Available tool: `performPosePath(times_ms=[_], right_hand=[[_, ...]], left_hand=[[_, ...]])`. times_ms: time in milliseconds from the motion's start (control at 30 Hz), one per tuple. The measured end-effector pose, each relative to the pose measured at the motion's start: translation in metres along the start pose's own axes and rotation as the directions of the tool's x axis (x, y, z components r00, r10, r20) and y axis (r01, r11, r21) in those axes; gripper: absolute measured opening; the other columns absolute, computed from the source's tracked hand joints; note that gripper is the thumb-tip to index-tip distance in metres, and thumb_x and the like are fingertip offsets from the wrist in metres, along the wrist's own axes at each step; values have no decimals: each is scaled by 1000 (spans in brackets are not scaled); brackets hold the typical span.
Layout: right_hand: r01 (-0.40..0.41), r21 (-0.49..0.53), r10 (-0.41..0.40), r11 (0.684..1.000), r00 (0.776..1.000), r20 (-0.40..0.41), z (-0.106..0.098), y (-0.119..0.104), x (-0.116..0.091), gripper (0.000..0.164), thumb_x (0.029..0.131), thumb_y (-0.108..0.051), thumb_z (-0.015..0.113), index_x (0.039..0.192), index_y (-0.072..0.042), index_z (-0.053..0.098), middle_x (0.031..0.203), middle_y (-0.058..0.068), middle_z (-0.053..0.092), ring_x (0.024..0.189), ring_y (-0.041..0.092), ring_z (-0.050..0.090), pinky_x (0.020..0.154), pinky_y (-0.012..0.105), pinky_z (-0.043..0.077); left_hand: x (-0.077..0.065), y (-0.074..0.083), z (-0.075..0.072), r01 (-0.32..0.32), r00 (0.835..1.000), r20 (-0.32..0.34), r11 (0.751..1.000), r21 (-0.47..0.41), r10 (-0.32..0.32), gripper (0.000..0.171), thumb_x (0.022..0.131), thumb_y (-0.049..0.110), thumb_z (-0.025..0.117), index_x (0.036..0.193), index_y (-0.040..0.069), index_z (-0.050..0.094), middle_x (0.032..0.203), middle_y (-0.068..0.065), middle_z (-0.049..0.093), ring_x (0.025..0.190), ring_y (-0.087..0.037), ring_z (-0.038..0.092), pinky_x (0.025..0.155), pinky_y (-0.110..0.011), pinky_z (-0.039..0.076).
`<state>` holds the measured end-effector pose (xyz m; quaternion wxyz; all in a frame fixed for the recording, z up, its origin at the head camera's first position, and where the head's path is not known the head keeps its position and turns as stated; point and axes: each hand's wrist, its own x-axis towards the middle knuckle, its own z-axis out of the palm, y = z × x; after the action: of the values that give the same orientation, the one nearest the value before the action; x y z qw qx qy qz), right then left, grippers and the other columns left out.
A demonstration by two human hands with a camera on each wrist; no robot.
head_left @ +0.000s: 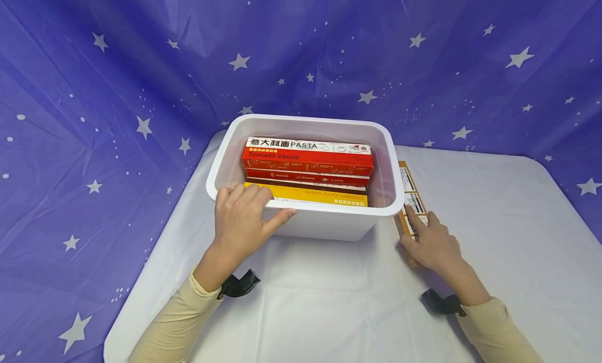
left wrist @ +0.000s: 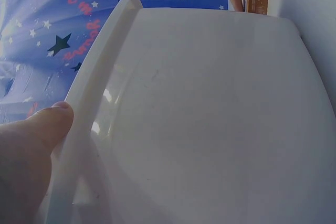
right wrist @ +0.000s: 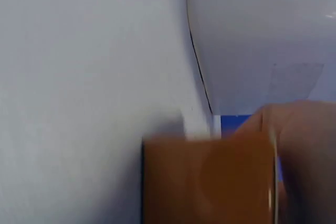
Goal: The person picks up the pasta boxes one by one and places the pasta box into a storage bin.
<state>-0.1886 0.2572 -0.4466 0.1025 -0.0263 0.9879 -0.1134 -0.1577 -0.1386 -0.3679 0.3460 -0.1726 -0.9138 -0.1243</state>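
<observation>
A white plastic bin [head_left: 324,224] stands on the table with several pasta boxes on edge inside. At its near left rim, my left hand [head_left: 241,217] grips the edge, fingers over the top and thumb [left wrist: 55,121] along the rim. Beside the bin's right wall is a long orange-brown box [head_left: 407,177] with white printed panels. My right hand [head_left: 435,245] holds this box near its closer end, thumb on one side and fingers across it. In the right wrist view the box's end [right wrist: 210,182] is blurred and covers part of the hand.
Inside the bin, a red tomato sauce pasta box [head_left: 308,156] leans behind another red one [head_left: 305,177] and a yellow chicken curry sauce box [head_left: 320,195]. A white cloth [head_left: 320,300] covers the table. A purple star-printed curtain [head_left: 301,49] hangs behind.
</observation>
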Motion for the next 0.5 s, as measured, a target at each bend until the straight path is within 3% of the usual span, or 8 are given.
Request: performPosePath(times_ms=[167, 367, 500], right_hand=[[-40, 3, 40, 999, 999, -6, 0, 5, 2, 71, 98, -35, 42, 162, -13, 20, 151, 47, 21, 119, 68, 45, 75, 69, 46], [-46, 12, 46, 999, 997, -68, 5, 13, 6, 68, 98, -29, 39, 162, -12, 20, 151, 47, 18, 116, 68, 42, 77, 71, 41], [-26, 6, 27, 1000, 992, -126, 8, 18, 8, 67, 98, -29, 42, 160, -12, 25, 148, 47, 24, 113, 66, 44, 76, 70, 41]], left_hand=[[0, 0, 0, 1, 1000, -3, 1000, 2, -1, 87, 96, 80, 19, 83, 7, 63, 74, -8, 67, 74, -32, 59, 73, -47, 37], [0, 0, 0, 0, 1000, -9, 1000, 2, 0, 87, 96, 81, 20, 83, 7, 64, 74, -8, 68, 73, -32, 59, 71, -46, 36], [0, 0, 0, -3, 1000, -19, 1000, 3, 3, 87, 96, 81, 20, 82, 7, 64, 73, -7, 66, 72, -32, 58, 71, -46, 36]])
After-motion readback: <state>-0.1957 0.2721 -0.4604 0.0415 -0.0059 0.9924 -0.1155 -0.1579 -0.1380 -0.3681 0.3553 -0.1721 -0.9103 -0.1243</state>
